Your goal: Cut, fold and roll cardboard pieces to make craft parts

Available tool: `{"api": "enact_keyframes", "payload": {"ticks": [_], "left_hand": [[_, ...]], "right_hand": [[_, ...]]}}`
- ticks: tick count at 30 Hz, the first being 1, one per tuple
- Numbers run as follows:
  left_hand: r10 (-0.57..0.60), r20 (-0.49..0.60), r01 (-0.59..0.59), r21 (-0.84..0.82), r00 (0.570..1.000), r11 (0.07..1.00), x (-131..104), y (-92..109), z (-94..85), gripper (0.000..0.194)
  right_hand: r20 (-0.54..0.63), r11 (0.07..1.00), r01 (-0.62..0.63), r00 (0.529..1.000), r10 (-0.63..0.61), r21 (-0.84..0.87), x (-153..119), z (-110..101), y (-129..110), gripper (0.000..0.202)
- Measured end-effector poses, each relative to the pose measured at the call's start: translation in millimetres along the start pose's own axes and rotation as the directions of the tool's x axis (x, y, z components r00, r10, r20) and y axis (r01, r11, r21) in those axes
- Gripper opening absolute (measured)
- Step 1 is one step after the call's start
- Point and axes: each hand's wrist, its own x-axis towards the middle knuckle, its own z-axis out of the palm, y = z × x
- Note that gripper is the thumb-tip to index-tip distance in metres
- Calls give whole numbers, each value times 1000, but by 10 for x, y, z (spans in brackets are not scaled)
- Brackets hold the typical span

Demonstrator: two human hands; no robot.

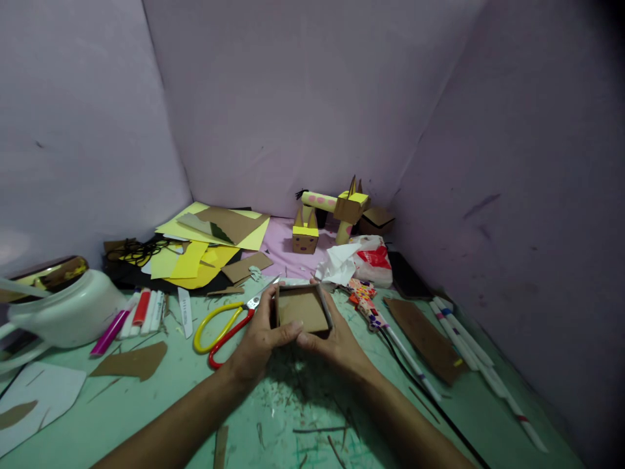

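Between my two hands is a small open cardboard box (303, 306), its hollow side facing me. My left hand (266, 335) grips the left wall, thumb across the lower edge. On the other side my right hand (334, 339) holds the right wall, its thumb close to the left thumb. The fingers behind the box are partly hidden. Scissors (244, 316) with one yellow and one red handle lie just left of my left hand. Farther back stand a small cardboard animal head (305, 240) with pointed ears and a yellow-topped cardboard animal figure (350, 207).
Yellow paper and card sheets (195, 260) pile up at the back left. Markers (141, 312) and a white pot (73, 312) are at left. Crumpled tissue (339, 260), a brown cardboard strip (424, 335) and white sticks (488, 371) lie at right. Scraps litter the green table (254, 417).
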Motion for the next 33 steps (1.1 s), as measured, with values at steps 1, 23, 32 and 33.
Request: {"api": "enact_keyframes", "payload": {"ticks": [1,23,32,33], "left_hand": [[8,-23,-7,15,1000,1000,9,12,-4,78],[101,-100,-22,594,990,804,-177,-52,12,104],[199,-161,-41,669,967,742,-175,-313,-26,84],[169,-166,-18,660,972,751,-164,-330,-59,86]], "right_hand": [[-7,1000,6,1000,-6,-15,9,-11,17,101],[2,989,-70,998,71,131,-37,39,34,99],[-24,983,-178,984,179,53,28,-59,-14,102],[-19,979,-198,980,200,56,36,-73,-15,103]]}}
